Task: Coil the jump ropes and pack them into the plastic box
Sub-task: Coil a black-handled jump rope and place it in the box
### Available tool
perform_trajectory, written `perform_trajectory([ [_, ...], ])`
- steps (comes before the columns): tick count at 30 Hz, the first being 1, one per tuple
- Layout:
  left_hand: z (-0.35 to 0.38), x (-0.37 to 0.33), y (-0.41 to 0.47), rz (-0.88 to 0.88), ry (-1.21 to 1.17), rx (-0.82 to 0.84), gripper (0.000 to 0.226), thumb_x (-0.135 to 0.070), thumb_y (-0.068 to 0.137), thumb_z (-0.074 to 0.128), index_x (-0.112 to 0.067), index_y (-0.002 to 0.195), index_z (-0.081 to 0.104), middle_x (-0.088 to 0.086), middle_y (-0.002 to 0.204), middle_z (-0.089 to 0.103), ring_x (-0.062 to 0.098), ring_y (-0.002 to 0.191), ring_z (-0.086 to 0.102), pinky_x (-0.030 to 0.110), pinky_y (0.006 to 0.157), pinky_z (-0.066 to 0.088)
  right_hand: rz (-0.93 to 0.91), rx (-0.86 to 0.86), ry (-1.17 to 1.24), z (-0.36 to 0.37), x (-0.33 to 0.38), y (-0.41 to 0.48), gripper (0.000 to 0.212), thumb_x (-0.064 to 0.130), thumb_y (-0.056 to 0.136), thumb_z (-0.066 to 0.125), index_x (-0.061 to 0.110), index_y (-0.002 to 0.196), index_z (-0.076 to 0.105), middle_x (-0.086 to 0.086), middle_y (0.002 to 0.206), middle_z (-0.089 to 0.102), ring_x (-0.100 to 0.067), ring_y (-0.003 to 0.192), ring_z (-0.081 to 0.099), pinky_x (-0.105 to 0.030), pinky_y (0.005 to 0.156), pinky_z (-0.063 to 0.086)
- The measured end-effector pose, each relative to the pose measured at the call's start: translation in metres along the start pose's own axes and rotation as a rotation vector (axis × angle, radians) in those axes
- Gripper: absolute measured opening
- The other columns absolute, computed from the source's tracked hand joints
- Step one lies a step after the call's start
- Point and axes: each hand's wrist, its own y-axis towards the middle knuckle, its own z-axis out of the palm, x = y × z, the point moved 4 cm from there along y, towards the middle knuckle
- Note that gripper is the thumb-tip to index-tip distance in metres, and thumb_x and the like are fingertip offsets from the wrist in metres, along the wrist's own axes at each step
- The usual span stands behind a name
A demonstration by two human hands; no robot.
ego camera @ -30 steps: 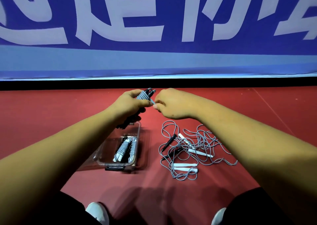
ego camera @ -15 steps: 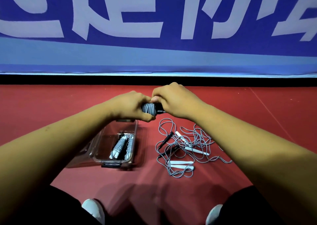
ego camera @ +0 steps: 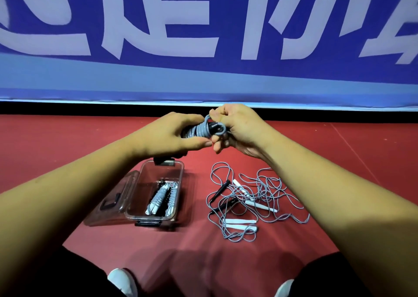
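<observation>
- Left hand (ego camera: 172, 133) is gripping the coiled jump rope (ego camera: 201, 129), fingers curled round it.
- Right hand (ego camera: 239, 127) is pinching its cord end.
- Plastic box (ego camera: 156, 217) is sitting below, left of the loose ropes (ego camera: 253, 204).

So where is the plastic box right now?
In the head view, the plastic box sits open on the red floor, left of the loose rope tangle, below the left hand.

The red floor (ego camera: 67, 143) carries a clear plastic box (ego camera: 179, 188) with its lid open and, at its 3 o'clock and apart from it, tangled grey jump ropes (ego camera: 251, 202) with white and black handles.
</observation>
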Motion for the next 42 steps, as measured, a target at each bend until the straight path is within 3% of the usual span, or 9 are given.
perform_trajectory([
  [4, -0.003, -0.002, -0.002, -0.052, -0.366, -0.193, 0.037, -0.027, 0.087, 0.073, -0.013, 0.111, 0.049, 0.012, 0.066, 0.055, 0.026, 0.051, 0.050, 0.034, 0.046, 0.045, -0.049, -0.107, 0.004, -0.005, 0.002, 0.006, 0.023, 0.016, 0.098, 0.055, 0.014, 0.083, 0.039, -0.001, 0.046, 0.038, -0.013, 0.037, 0.031, -0.021, 0.042, 0.029],
  [7, 0.001, 0.000, -0.002, -0.074, -0.525, -0.243, 0.037, -0.029, 0.089, 0.070, -0.027, 0.122, 0.054, 0.012, 0.063, 0.053, 0.026, 0.053, 0.047, 0.039, 0.053, 0.044, -0.040, -0.143, 0.035, -0.005, -0.002, 0.008, 0.027, 0.013, 0.098, 0.055, 0.017, 0.081, 0.035, 0.000, 0.047, 0.033, -0.011, 0.042, 0.023, -0.021, 0.046, 0.021],
  [14, -0.001, 0.002, 0.007, -0.170, -0.560, -0.361, 0.013, -0.029, 0.097, 0.058, -0.023, 0.109, 0.059, 0.011, 0.069, 0.059, 0.029, 0.056, 0.055, 0.032, 0.051, 0.044, -0.068, -0.179, 0.059, -0.013, -0.003, 0.002, 0.006, 0.013, 0.096, 0.056, 0.013, 0.090, 0.056, -0.011, 0.071, 0.060, -0.019, 0.055, 0.052, -0.028, 0.052, 0.042],
  [19, -0.002, 0.005, 0.012, -0.232, -0.574, -0.408, 0.020, -0.033, 0.096, 0.060, -0.020, 0.111, 0.057, 0.009, 0.066, 0.059, 0.027, 0.054, 0.056, 0.030, 0.048, 0.044, -0.180, -0.149, 0.169, -0.012, 0.003, 0.000, 0.011, 0.006, 0.097, 0.053, 0.002, 0.105, 0.059, -0.015, 0.072, 0.060, -0.022, 0.058, 0.054, -0.028, 0.057, 0.046],
  [23, 0.001, 0.004, 0.012, -0.252, -0.625, -0.396, 0.024, -0.032, 0.097, 0.059, -0.013, 0.111, 0.054, 0.011, 0.067, 0.059, 0.027, 0.053, 0.056, 0.029, 0.048, 0.045, -0.278, -0.067, 0.291, -0.012, 0.007, -0.002, 0.031, -0.007, 0.096, 0.045, -0.015, 0.126, 0.046, -0.018, 0.079, 0.062, -0.023, 0.065, 0.058, -0.029, 0.066, 0.052],
  [29, 0.007, 0.003, 0.009, -0.283, -0.718, -0.384, 0.019, -0.032, 0.096, 0.058, -0.016, 0.104, 0.052, 0.012, 0.069, 0.058, 0.027, 0.052, 0.055, 0.028, 0.046, 0.044, -0.313, -0.231, 0.119, -0.008, 0.006, 0.004, 0.017, 0.003, 0.098, 0.049, 0.006, 0.111, 0.061, -0.007, 0.087, 0.058, -0.015, 0.069, 0.054, -0.029, 0.065, 0.050],
  [34, 0.009, -0.004, 0.007, -0.268, -0.812, -0.378, 0.014, -0.032, 0.098, 0.055, -0.019, 0.098, 0.049, 0.012, 0.068, 0.057, 0.026, 0.051, 0.054, 0.027, 0.043, 0.044, -0.330, -0.232, 0.482, -0.007, 0.013, 0.005, 0.025, -0.002, 0.098, 0.045, 0.004, 0.121, 0.052, -0.008, 0.084, 0.062, -0.012, 0.063, 0.059, -0.022, 0.065, 0.051],
  [36, 0.010, -0.006, 0.006, -0.262, -0.856, -0.367, 0.015, -0.032, 0.098, 0.055, -0.019, 0.096, 0.048, 0.012, 0.068, 0.056, 0.026, 0.050, 0.053, 0.026, 0.042, 0.043, -0.353, -0.243, 0.542, -0.012, 0.015, 0.004, 0.021, -0.004, 0.097, 0.047, 0.006, 0.114, 0.052, -0.008, 0.078, 0.066, -0.013, 0.060, 0.059, -0.022, 0.064, 0.052],
  [42, 0.010, -0.006, 0.009, -0.276, -0.840, -0.415, 0.017, -0.033, 0.096, 0.058, -0.019, 0.099, 0.050, 0.011, 0.068, 0.058, 0.026, 0.052, 0.054, 0.027, 0.044, 0.045, -0.389, -0.236, 0.304, -0.011, 0.021, 0.001, 0.018, -0.007, 0.089, 0.059, 0.006, 0.095, 0.069, -0.004, 0.071, 0.069, -0.013, 0.059, 0.059, -0.023, 0.063, 0.052],
])
